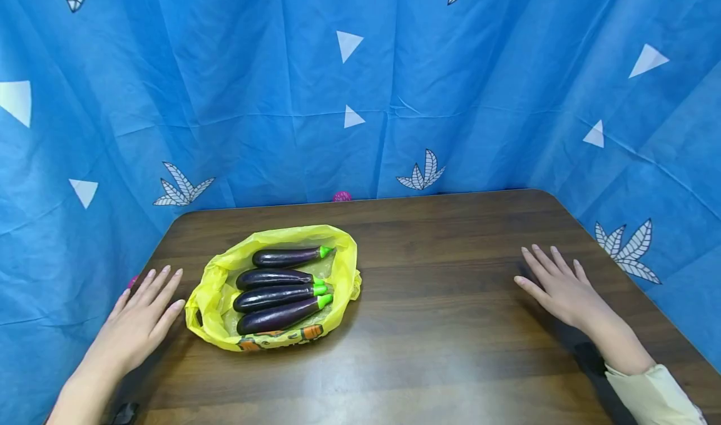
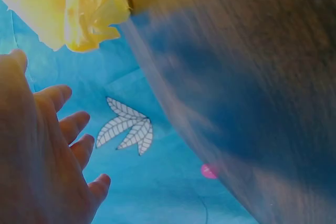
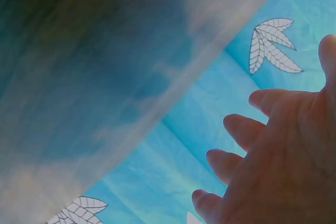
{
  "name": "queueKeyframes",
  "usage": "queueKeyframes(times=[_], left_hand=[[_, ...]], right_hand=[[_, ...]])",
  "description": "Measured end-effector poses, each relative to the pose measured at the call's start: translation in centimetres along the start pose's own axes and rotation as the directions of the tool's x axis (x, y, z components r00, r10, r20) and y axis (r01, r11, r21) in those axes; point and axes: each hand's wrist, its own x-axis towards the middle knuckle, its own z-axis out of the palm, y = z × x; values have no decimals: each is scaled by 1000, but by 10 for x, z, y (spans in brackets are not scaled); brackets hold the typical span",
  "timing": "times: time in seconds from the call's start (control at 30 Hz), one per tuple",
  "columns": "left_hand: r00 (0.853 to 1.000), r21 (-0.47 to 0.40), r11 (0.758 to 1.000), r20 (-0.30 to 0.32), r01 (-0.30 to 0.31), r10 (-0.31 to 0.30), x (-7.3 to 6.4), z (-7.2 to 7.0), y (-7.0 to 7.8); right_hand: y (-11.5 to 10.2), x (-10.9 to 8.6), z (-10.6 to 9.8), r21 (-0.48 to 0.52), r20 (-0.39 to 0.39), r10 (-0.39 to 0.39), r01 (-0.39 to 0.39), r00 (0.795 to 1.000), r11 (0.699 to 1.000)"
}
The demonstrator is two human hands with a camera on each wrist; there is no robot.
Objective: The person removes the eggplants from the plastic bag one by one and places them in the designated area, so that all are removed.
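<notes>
Several dark purple eggplants [image 1: 274,298] with bright green stem ends lie side by side in a yellow plastic bag [image 1: 348,268], whose mouth is spread wide on the left part of the table. My left hand [image 1: 138,325] is just left of the bag, palm down with straight, slightly spread fingers, holding nothing. In the left wrist view, the yellow bag [image 2: 94,9] shows beyond the fingertips. Far over on the right side, my right hand [image 1: 569,296] is also palm down, fingers spread and nothing in it. The right wrist view shows that hand [image 3: 283,156] from the palm side.
The brown wooden table [image 1: 439,325] has rounded far corners. A blue curtain [image 1: 253,99] with white triangles and leaf prints hangs behind it and along both sides. Black straps show under both wrists, and a pale sleeve [image 1: 648,394] covers the right forearm.
</notes>
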Motion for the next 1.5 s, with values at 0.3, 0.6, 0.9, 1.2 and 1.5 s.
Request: queueKeyframes(times=[0.3,0.6,0.9,1.2,1.5], left_hand=[[999,22,999,-23,-23,23,1,-5,3],[999,17,999,-30,-34,35,2,-5,9],[997,-3,998,-42,-60,60,13,-8,20],[998,12,998,-6,-64,64,22,-8,30],[998,-1,998,9,-62,62,26,-9,35]], right_hand=[[-22,2,-8,-36,-29,-67,66,997,997],[-54,3,-9,-102,-85,-178,169,980,980],[-96,23,-12,-114,-95,-250,239,963,964],[-131,39,-12,-146,-136,-367,347,920,926],[-167,55,-9,-170,-110,-419,398,901,902]])
